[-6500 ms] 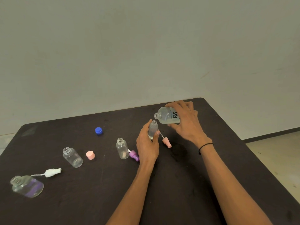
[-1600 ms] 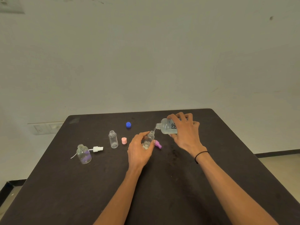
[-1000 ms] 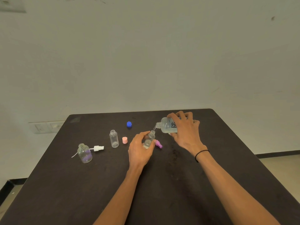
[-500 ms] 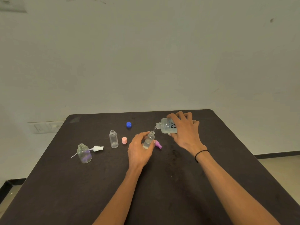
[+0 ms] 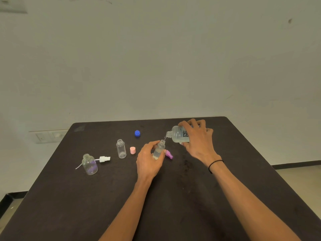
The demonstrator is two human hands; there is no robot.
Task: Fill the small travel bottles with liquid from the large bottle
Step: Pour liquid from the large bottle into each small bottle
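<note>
My right hand (image 5: 198,141) grips the large clear bottle (image 5: 178,134), tipped on its side with its mouth pointing left and down. A thin stream runs from it into a small travel bottle (image 5: 159,150), which my left hand (image 5: 149,160) holds tilted on the dark table (image 5: 173,197). That small bottle is partly filled with liquid. A second small bottle (image 5: 121,148) stands uncapped and looks empty, left of my hand. A rounder clear bottle (image 5: 89,164) with a purple tint at its base stands uncapped farther left.
A blue cap (image 5: 137,133) lies toward the table's far edge. A pink cap (image 5: 132,150) sits beside the second small bottle. A purple spray top (image 5: 169,154) lies just right of my left hand. A white spray top (image 5: 104,159) with its tube lies by the round bottle.
Over the last second and a half the hands and bottles have barely moved; the pouring goes on. Compared with 6.5 s ago, I hold a different small bottle and the view is higher.
</note>
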